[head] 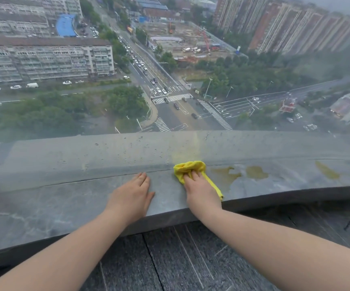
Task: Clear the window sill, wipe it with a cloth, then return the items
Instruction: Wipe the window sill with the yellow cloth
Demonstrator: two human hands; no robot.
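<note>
— Where the yellow cloth (188, 168)?
— Bunched on the grey window sill (64, 198), at its far edge against the glass, under the right hand (199, 190), fingers closed on it.
— And the left hand (131, 195)?
— Flat on the sill, fingers together, just beside.
— Anything else?
— Wet yellowish patches (253, 172) toward the right end.
</note>
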